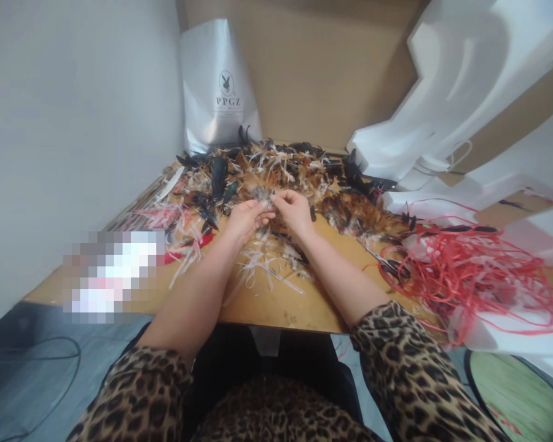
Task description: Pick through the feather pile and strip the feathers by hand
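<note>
Over the middle of the table, my left hand [251, 220] and my right hand [295, 213] meet with fingertips pinched together. Between them is a small bunch of brown and grey feathers [262, 192], its lower end partly hidden by the fingers. Just beyond lies a wide heap of brown, black and pale feathers [299, 166]. A bundle of brown feathers [368, 218] rests to the right of my right hand. Loose clear plastic strips [265, 270] lie on the wood below my hands.
A tangle of red plastic ribbon [479, 276] covers the table's right side, with scissors [387, 264] beside it. Pink and white strips [156, 218] lie left. Behind stands a silver bag [221, 73]. White foam pieces [470, 80] lean at right. A pixelated patch hides the left front.
</note>
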`<state>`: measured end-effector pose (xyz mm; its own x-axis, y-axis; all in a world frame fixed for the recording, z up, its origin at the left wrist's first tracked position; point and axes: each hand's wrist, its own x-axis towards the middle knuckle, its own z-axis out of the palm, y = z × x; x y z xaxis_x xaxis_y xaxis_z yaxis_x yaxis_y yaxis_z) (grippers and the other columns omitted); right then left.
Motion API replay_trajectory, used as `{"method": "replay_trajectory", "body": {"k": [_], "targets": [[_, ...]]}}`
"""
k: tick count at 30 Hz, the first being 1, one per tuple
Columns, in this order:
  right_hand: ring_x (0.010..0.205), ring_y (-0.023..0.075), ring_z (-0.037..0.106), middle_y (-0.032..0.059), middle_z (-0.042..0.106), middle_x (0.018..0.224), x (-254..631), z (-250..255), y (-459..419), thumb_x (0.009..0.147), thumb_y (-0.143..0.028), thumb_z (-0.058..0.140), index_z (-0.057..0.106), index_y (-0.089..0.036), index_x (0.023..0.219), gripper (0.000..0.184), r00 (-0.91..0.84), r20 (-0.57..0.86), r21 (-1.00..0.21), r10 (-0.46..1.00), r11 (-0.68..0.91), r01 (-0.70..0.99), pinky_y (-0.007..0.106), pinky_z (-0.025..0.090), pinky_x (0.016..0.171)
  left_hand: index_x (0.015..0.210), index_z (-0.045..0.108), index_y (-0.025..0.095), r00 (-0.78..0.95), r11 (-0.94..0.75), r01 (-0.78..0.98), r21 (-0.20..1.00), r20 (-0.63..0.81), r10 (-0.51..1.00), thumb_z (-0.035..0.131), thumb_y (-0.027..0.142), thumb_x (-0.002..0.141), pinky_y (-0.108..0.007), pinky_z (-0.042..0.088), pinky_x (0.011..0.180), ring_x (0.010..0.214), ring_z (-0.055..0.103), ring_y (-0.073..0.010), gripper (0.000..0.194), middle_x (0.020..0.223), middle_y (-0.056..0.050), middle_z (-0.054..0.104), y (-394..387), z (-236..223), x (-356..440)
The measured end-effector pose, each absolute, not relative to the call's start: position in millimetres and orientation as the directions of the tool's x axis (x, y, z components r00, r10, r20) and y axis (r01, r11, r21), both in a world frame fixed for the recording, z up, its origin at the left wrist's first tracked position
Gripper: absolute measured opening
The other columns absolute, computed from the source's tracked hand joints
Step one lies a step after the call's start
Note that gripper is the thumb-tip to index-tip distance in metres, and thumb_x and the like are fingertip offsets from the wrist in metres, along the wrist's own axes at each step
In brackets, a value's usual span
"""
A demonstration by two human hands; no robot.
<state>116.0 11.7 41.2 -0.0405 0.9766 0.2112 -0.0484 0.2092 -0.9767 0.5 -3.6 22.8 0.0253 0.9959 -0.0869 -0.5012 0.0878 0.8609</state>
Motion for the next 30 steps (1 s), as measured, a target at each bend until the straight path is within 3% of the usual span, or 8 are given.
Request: {"method": "replay_trajectory", "body": {"k": [9,17,22,25,28,30], "targets": [[0.055,0.0084,0.05,-0.002,0.056,0.059,115.7,35.6,14.9,0.063,-0.036,0.065,0.056,-0.016,0.066,0.022,-0.045,0.208,-0.978,0.977,0.206,-0.042,0.021,0.041,0.055,0.072,0.062,0.007,0.024,0.062,-0.454,0.889,-0.058,0.998,0.067,0.015,0.072,-0.013,0.045,0.049,0.051,0.059,-0.0055,0.009,0.065,-0.006,0.066,-1.1,20.0,0.5],[0.047,0.0058,0.039,-0.0043,0.05,0.052,119.6,37.7,15.4,0.061,-0.045,0.067,0.06,-0.015,0.065,0.031,-0.077,0.16,-0.985,0.984,0.154,-0.082,0.02,0.031,0.046,0.072,0.062,0.007,-0.002,0.052,-0.484,0.874,-0.061,0.998,0.064,0.014,0.074,-0.012,0.044,0.049,0.051,0.057,-0.0043,0.008,0.063,-0.006,0.066,-0.6,21.0,-3.5],[0.044,0.0051,0.036,-0.0035,0.053,0.056,127.0,41.5,24.0,0.062,-0.048,0.068,0.063,-0.017,0.071,0.033,-0.089,0.117,-0.99,0.989,0.109,-0.089,0.02,0.025,0.041,0.071,0.062,0.007,-0.031,0.057,-0.519,0.853,-0.085,0.996,0.066,0.013,0.072,-0.013,0.044,0.05,0.051,0.058,-0.0043,0.007,0.065,-0.006,0.066,1.2,20.6,-6.5],[0.044,0.0048,0.038,-0.0034,0.054,0.056,147.1,55.2,28.1,0.06,-0.046,0.07,0.064,-0.016,0.07,0.032,-0.245,0.124,-0.992,0.962,0.112,-0.06,0.02,0.026,0.041,0.07,0.061,0.008,-0.05,0.041,-0.531,0.847,-0.08,0.996,0.066,0.014,0.072,-0.013,0.045,0.051,0.052,0.058,-0.0046,0.008,0.065,-0.005,0.066,3.2,19.1,-8.6],[0.047,0.0062,0.044,-0.0015,0.057,0.054,175.3,71.6,30.4,0.061,-0.041,0.072,0.068,-0.014,0.067,0.029,-0.567,0.043,-0.964,0.823,0.183,0.193,0.02,0.033,0.047,0.069,0.062,0.008,-0.052,0.026,-0.53,0.848,-0.063,0.997,0.066,0.014,0.073,-0.013,0.045,0.051,0.053,0.059,-0.0044,0.009,0.066,-0.006,0.067,4.1,18.0,-9.3],[0.054,0.0084,0.05,0.0007,0.063,0.06,188.2,77.2,31.8,0.061,-0.039,0.072,0.07,-0.014,0.072,0.028,-0.663,-0.046,-0.92,0.747,0.227,0.32,0.022,0.038,0.053,0.07,0.062,0.008,-0.039,0.024,-0.523,0.852,-0.053,0.998,0.065,0.015,0.073,-0.013,0.045,0.051,0.052,0.058,-0.0041,0.009,0.068,-0.006,0.068,3.8,17.9,-8.8]]}}
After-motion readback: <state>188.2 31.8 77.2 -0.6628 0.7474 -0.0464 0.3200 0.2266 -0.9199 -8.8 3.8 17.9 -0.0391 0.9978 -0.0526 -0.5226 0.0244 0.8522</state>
